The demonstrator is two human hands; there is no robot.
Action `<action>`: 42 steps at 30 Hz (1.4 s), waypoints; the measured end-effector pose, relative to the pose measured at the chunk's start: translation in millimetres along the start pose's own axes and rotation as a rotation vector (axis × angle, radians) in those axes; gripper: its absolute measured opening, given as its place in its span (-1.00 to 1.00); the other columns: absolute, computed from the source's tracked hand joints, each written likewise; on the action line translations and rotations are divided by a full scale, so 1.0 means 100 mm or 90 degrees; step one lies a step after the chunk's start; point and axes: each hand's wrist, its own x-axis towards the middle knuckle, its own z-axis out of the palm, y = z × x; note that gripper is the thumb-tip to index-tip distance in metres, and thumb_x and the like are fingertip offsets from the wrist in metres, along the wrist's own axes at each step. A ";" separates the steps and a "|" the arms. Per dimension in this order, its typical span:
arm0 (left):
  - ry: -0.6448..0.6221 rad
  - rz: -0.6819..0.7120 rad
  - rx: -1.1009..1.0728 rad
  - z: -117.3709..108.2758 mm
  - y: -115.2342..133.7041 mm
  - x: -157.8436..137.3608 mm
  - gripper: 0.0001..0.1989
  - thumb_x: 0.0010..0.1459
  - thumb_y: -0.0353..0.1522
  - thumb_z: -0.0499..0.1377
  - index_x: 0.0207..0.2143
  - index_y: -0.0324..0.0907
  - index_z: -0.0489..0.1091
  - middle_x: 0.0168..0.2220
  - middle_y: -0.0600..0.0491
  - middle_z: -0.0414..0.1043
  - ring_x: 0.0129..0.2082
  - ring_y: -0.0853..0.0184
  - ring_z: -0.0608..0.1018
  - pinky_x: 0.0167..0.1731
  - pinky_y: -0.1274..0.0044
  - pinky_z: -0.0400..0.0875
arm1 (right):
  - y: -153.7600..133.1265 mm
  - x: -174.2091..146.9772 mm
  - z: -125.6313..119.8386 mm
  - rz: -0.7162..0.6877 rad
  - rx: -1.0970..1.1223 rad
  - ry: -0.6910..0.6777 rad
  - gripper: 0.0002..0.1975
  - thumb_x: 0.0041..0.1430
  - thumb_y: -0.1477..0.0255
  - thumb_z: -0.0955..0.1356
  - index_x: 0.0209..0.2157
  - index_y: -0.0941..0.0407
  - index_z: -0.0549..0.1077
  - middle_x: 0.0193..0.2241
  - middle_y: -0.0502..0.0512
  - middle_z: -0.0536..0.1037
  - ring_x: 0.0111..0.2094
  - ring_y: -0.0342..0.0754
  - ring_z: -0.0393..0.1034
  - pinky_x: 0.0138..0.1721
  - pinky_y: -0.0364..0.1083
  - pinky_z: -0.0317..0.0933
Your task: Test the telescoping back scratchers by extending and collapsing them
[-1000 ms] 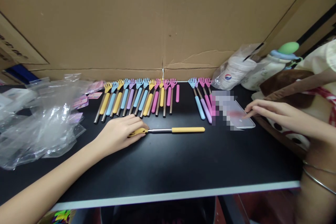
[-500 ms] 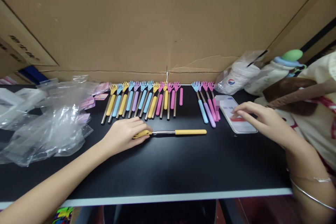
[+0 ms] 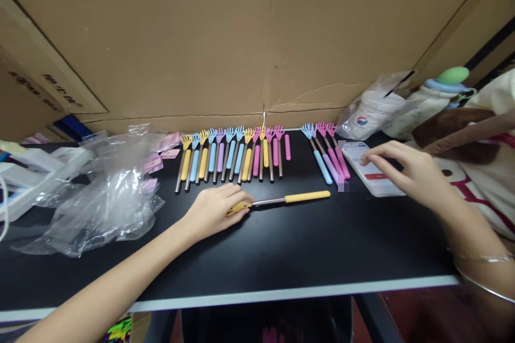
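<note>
My left hand (image 3: 217, 209) is closed round the claw-shaped yellow head of a back scratcher (image 3: 308, 196). Its metal rod and yellow grip point right across the black table. Over a phone (image 3: 386, 187) hovers my right hand (image 3: 406, 169), holding nothing, fingers bent and apart near the screen; whether a fingertip touches it I cannot tell. Behind my left hand lies a row of back scratchers with bare metal rods (image 3: 261, 166). Separate coloured grips (image 3: 287, 147) lie between those rods. Left of the phone, several back scratchers with grips fitted (image 3: 322, 166) lie side by side.
Clear plastic bags (image 3: 108, 203) are heaped on the left, beside pink cards (image 3: 171, 154) and a white tray (image 3: 40, 177). A bagged drink cup (image 3: 374, 112) and a bottle (image 3: 426, 104) stand at the back right. Cardboard (image 3: 201, 37) walls the rear. A white edge (image 3: 281, 296) runs along the front.
The camera view has turned left, so everything sits farther right. The yellow back scratcher now slants slightly, grip end higher. My right hand's fingers have shifted toward the upper part of the phone screen.
</note>
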 end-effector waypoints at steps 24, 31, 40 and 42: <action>0.082 -0.017 0.005 -0.04 0.04 0.03 -0.83 0.27 -0.27 0.06 -0.16 -0.07 0.41 -0.25 0.14 0.50 -0.28 0.41 0.54 -0.41 0.61 0.29 | -1.08 0.09 0.83 -0.301 -0.091 -0.135 -0.71 0.34 0.24 0.16 -0.29 0.07 0.41 -0.41 -0.01 0.56 -0.48 -0.17 0.41 -0.50 -0.14 0.01; 0.079 -0.001 0.042 -0.03 0.04 0.01 -0.81 0.27 -0.26 0.06 -0.17 -0.08 0.42 -0.28 0.14 0.49 -0.31 0.41 0.52 -0.43 0.59 0.27 | -1.09 0.07 0.86 -0.308 -0.102 -0.136 -0.66 0.35 0.23 0.13 -0.31 0.08 0.41 -0.44 -0.01 0.54 -0.50 -0.15 0.40 -0.50 -0.13 0.00; 0.115 0.046 0.105 -0.10 0.06 0.02 -0.78 0.31 -0.27 0.03 -0.16 -0.10 0.44 -0.31 0.11 0.47 -0.31 0.41 0.48 -0.42 0.59 0.23 | -1.10 0.05 0.86 -0.282 -0.141 -0.102 -0.58 0.37 0.18 0.08 -0.35 0.08 0.40 -0.46 -0.02 0.53 -0.55 -0.19 0.34 -0.56 -0.14 -0.17; 0.135 0.055 0.124 -0.11 0.06 0.03 -0.78 0.32 -0.27 0.04 -0.14 -0.08 0.45 -0.32 0.11 0.47 -0.33 0.42 0.46 -0.43 0.59 0.21 | -1.10 0.04 0.86 -0.274 -0.149 -0.086 -0.57 0.37 0.16 0.07 -0.34 0.08 0.40 -0.47 -0.03 0.53 -0.56 -0.19 0.34 -0.56 -0.15 -0.21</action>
